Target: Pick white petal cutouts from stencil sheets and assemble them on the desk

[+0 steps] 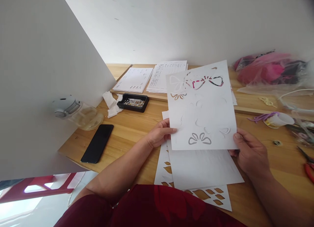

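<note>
Both hands hold up a white paper sheet [211, 112] with petal and bow shapes cut through it. My left hand [160, 132] pinches its left edge, thumb on the front. On the lower right edge, my right hand [250, 150] grips it between thumb and fingers. Beneath the raised sheet lies a plain white sheet [203, 171]. Under that, a sheet with leaf-shaped cut-outs [227, 202] shows at the bottom and left, with wood visible through its holes. Part of the lower stack is hidden by the raised sheet and my red garment.
At left are a black phone [97, 143], a clear jug with a grey lid [85, 116], crumpled tissue [111, 103] and a black tray of small beads [133, 103]. Paper stacks [133, 79] lie behind. At right are pink bagged material [270, 70], a small cup [279, 120] and red-handled pliers [309, 168].
</note>
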The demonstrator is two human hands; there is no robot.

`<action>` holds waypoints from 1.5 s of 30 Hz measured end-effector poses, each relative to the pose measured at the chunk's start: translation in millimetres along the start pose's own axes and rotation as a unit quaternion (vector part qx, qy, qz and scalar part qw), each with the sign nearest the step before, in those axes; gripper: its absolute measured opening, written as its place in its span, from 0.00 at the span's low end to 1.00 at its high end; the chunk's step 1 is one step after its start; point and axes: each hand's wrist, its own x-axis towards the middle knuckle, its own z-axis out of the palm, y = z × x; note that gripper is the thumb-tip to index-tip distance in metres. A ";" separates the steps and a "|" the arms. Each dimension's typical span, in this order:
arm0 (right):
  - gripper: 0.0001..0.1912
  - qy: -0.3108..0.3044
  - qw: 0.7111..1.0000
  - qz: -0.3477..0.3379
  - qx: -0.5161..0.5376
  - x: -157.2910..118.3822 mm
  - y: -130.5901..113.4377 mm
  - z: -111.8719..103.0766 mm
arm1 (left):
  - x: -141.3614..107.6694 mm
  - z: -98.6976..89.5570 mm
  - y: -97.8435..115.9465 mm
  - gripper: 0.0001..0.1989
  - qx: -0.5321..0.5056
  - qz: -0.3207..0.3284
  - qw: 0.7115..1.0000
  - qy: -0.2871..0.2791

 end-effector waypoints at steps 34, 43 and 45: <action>0.17 0.001 1.000 0.004 -0.011 0.1 -3.2 0.1 | 1.3 0.5 -1.7 0.19 -0.003 0.001 1.000 -0.007; 0.18 0.001 1.000 0.002 -0.012 -0.6 -3.2 0.6 | 0.9 0.7 -1.3 0.20 0.002 0.002 1.000 0.005; 0.18 0.002 1.000 0.003 -0.012 -0.8 -2.7 0.3 | 0.4 1.6 -1.1 0.20 0.002 0.001 1.000 0.008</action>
